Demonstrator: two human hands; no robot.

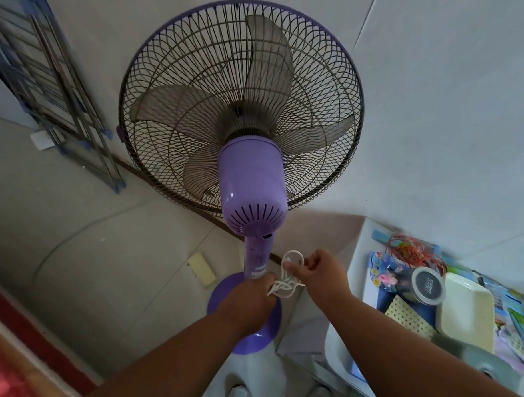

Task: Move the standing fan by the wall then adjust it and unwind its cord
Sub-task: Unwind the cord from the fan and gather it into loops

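A purple standing fan (pixel 252 181) stands close to the white wall, its wire cage and grey blades facing the wall and its motor housing toward me. Its round purple base (pixel 269 325) rests on the floor below my arms. A bundle of white cord (pixel 287 279) hangs beside the fan's pole. My left hand (pixel 249 299) is closed around the lower coils of the cord. A little higher and to the right, my right hand (pixel 313 270) pinches a loop of it. Both hands are just right of the pole.
A folded metal drying rack (pixel 52 87) leans on the wall at the left. A white shelf (pixel 361 272) at the right holds a tray, a round tin, rubber bands and boxes. A yellow sponge (pixel 202 269) lies on the floor. My shoes (pixel 241 395) show below.
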